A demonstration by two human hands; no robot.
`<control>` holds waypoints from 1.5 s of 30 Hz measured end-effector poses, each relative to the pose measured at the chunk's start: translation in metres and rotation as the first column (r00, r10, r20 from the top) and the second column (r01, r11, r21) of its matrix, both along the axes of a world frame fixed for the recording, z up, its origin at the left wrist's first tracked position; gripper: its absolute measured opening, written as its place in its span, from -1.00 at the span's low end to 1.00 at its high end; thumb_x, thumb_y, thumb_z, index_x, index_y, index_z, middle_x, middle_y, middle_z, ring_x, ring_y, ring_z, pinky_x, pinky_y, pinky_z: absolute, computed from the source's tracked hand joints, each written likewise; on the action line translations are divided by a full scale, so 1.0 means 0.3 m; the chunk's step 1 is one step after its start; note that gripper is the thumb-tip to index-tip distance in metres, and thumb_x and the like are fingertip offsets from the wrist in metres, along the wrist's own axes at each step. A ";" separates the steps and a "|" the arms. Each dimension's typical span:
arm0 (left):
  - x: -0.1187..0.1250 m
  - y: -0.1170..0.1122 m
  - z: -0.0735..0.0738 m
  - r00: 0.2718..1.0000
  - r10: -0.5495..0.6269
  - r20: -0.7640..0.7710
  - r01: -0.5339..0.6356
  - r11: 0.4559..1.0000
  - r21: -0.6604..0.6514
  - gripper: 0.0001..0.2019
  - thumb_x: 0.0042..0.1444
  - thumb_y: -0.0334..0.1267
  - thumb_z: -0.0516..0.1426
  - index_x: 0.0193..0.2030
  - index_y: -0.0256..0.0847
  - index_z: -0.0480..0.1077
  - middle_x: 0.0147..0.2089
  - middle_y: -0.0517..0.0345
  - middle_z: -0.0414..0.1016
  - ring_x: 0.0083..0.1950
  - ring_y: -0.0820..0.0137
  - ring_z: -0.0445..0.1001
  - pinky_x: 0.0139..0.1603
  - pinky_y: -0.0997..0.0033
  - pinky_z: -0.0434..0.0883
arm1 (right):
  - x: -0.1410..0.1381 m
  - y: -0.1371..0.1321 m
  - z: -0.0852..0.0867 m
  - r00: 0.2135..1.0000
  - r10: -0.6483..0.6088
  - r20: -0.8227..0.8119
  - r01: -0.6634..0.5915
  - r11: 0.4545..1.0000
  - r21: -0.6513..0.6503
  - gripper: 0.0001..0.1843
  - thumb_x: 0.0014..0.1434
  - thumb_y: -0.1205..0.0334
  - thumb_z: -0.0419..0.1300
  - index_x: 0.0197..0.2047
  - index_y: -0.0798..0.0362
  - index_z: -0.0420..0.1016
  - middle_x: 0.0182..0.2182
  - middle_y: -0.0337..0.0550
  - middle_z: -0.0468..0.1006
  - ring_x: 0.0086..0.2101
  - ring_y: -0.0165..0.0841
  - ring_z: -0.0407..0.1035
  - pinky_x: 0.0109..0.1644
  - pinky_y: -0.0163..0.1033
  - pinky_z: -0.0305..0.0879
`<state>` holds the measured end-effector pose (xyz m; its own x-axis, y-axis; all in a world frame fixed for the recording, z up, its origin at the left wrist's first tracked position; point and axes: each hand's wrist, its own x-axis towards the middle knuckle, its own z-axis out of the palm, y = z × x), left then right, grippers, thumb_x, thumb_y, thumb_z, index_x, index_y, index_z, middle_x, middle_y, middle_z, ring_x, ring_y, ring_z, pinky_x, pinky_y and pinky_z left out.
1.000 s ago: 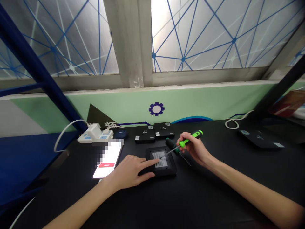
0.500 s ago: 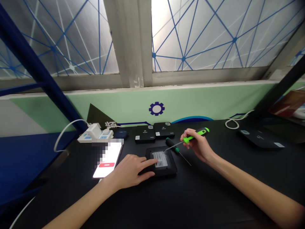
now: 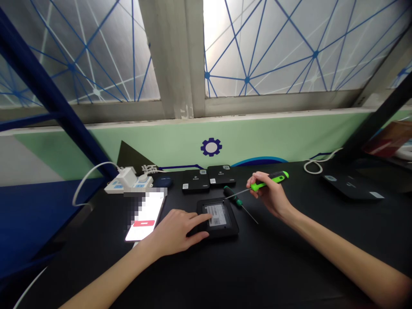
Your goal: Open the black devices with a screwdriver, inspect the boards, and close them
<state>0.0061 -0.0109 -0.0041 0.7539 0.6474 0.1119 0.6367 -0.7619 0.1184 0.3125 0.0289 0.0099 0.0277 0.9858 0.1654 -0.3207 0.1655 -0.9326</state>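
Note:
A flat black device (image 3: 231,225) with a white label (image 3: 219,214) lies on the black table in front of me. My left hand (image 3: 180,231) rests on its left side, fingers stretched, with the index fingertip on the label. In my right hand (image 3: 268,195) is a bright green and black screwdriver (image 3: 262,184), gripped by its handle near the shaft. The shaft slants down to the left, its tip by the device's top right corner; whether it touches is too small to tell. A dark green screwdriver (image 3: 232,196) lies just right of the device, beneath that shaft.
Two black boxes (image 3: 195,181) stand against the wall. A lit phone (image 3: 148,214) lies left of my hand, near a white power strip (image 3: 112,185) with a charger. Another black device (image 3: 350,187) and a white cable (image 3: 313,167) are at the right.
My right hand and the green and black screwdriver have shifted slightly right and up, drawing the tip a little away from the device's corner. The left hand has stayed put.

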 end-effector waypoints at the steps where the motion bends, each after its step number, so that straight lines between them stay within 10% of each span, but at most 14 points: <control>1: 0.000 0.000 0.000 1.000 -0.001 0.002 0.001 1.000 -0.001 -0.58 0.44 0.01 0.01 0.37 0.05 0.22 -0.19 0.18 0.57 -0.29 0.24 0.55 -0.24 0.34 0.33 | 0.000 0.000 0.000 1.000 0.000 0.005 0.000 1.000 -0.004 -0.71 0.15 0.15 0.31 -0.56 0.05 0.50 -0.51 -0.15 0.50 -0.51 -0.37 0.29 -0.54 -0.28 0.15; 27: 0.000 -0.001 0.001 1.000 -0.027 0.014 0.027 1.000 0.012 -0.57 0.45 -0.02 0.00 0.41 0.11 0.19 -0.21 0.19 0.57 -0.31 0.30 0.56 -0.28 0.41 0.33 | -0.004 -0.010 0.009 0.988 -0.062 0.139 0.048 0.994 0.102 -0.68 0.19 0.13 0.30 -0.56 0.05 0.51 -0.50 -0.13 0.52 -0.51 -0.34 0.32 -0.52 -0.26 0.19; 45: -0.004 0.006 -0.017 0.976 0.218 -0.023 -0.218 0.976 -0.016 -0.33 0.36 0.22 -0.01 0.45 -0.16 0.17 -0.37 0.14 0.51 -0.38 0.23 0.49 -0.32 0.38 0.29 | -0.057 -0.055 -0.025 0.980 0.197 0.026 -0.195 0.979 -0.060 -0.68 0.22 0.09 0.31 -0.50 0.07 0.51 -0.46 -0.13 0.53 -0.50 -0.36 0.34 -0.46 -0.28 0.25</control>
<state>0.0050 -0.0090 -0.0092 0.5965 0.7982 0.0841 0.7898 -0.6024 0.1157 0.2954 0.0125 0.0023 -0.1710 0.9795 0.1069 -0.3119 0.0491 -0.9488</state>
